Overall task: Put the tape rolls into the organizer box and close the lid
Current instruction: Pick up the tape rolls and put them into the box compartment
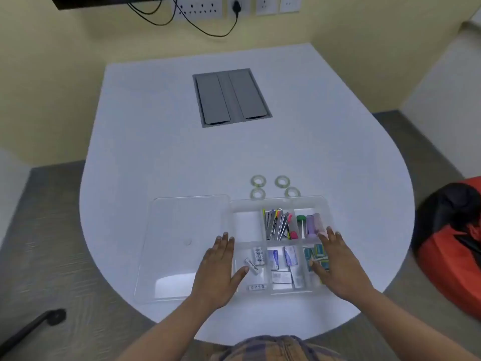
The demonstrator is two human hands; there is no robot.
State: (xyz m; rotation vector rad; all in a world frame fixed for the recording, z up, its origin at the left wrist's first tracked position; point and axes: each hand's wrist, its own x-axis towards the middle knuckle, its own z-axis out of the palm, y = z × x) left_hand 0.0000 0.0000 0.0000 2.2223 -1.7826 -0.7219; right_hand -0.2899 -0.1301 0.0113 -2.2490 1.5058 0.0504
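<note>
White table (161,157): clear organizer box (279,203) partly hidden under both hands.

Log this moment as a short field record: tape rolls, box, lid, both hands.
tape rolls: four, flat on the table just beyond the organizer box
organizer box: open, top-left compartment empty, others hold small items
lid: lying flat, left of the box
left hand: open, palm down at the box's left edge, holding nothing
right hand: open, over the box's right side, holding nothing
</note>
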